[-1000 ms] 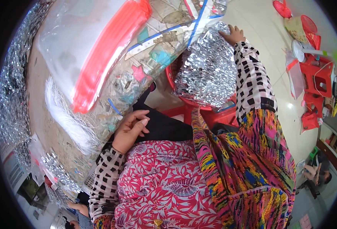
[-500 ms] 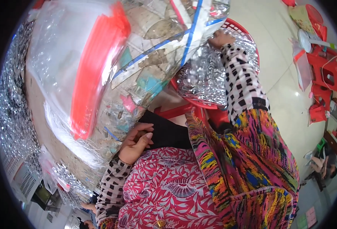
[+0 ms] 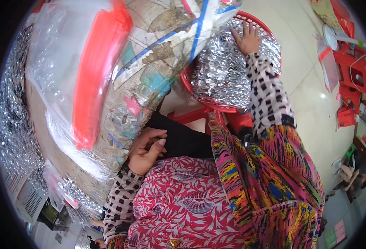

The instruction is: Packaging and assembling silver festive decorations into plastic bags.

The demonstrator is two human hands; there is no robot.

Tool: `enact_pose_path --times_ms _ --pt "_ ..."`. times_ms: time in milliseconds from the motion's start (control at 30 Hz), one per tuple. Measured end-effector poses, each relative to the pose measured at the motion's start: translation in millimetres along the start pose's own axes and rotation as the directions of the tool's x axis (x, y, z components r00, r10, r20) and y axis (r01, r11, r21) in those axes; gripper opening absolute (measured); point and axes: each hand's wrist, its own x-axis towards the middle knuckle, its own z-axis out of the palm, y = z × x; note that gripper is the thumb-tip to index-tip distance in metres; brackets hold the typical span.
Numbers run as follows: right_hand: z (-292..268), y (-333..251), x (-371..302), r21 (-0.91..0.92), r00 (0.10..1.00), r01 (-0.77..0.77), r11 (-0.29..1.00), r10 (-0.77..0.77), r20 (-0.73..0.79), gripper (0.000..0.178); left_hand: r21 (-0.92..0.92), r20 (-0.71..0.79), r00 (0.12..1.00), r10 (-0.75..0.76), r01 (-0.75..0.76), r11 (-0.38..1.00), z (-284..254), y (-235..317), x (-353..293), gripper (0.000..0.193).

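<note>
My right hand [image 3: 249,40] lies with its fingers spread on a heap of shiny silver metal pieces [image 3: 220,62] that look strung or packed in rows. They fill a red plastic basket [image 3: 270,29] standing to the right of the table. Close to the table's near edge, my left hand [image 3: 145,151] rests by my lap, its fingers loosely bent and apart. I see nothing in it. On the table [image 3: 96,182] beyond it lie a bundle of red strands [image 3: 94,74] in clear plastic and a bundle of white strands [image 3: 73,145].
The tabletop is patched with tape and plastic scraps. Masses of silver strands [image 3: 15,108] hang along its far left. Under the basket stands a red stool [image 3: 187,117]. Another red stool [image 3: 351,70] and bags are at the right. Another person [image 3: 353,178] sits at the lower right.
My right hand has shifted slightly right and its fingers have spread out over the silver pieces. The view has moved a little. My left hand stays where it was.
</note>
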Motion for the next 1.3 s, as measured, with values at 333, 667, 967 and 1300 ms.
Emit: enact_pose_path --times_ms 333,667,967,1300 --pt "0.9 19.7 -41.1 -0.127 0.967 -0.072 0.989 0.100 0.232 0.079 -0.013 -0.042 0.999 -0.006 0.006 1.000 37.2 -12.5 13.5 0.022" --pt "22.3 191.0 -142.1 0.731 0.748 -0.426 0.532 0.663 -0.047 0.054 0.035 -0.106 0.994 0.019 -0.016 0.999 56.0 -25.6 -3.6 0.021" --pt "73.7 225.9 -143.7 0.602 0.786 -0.617 0.507 0.428 0.445 0.068 0.019 -0.099 0.995 0.016 -0.014 1.000 65.0 -28.3 -43.9 0.022" --pt "-30.6 158.7 -236.0 0.601 0.568 -0.585 0.545 0.804 -0.177 0.043 0.003 -0.127 0.987 0.096 -0.096 0.995 82.1 -35.8 -82.5 0.023"
